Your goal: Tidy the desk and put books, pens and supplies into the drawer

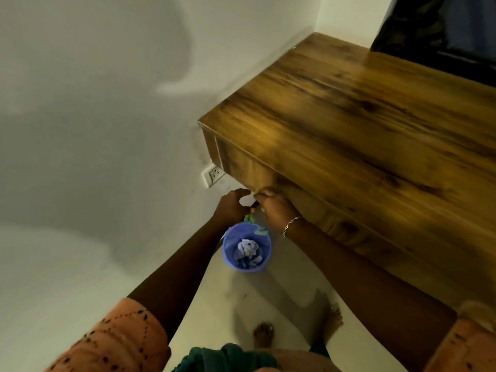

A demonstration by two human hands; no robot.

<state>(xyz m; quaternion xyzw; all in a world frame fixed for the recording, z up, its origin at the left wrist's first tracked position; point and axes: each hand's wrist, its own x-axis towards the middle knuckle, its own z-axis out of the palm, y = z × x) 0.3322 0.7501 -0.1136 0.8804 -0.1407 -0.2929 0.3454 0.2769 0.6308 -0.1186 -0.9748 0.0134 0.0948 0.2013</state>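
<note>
Dim, warm lighting. A glare patch lies on the desk (349, 116) near its left front corner. Broad soft shadows cover the wall (80, 130). Focus is soft throughout, and straight lines bend at the frame edges.

Blue bin (230, 237) w/ crumpled paper (248, 252) on floor; wall socket (214, 174).

Brown desk (349, 124) with dark wood-grain streaks. Blue-violet bin (228, 238), pale bluish-white paper (248, 251). Orange sleeve (120, 339) with a black dotted diamond pattern. White wall (80, 130).
</note>
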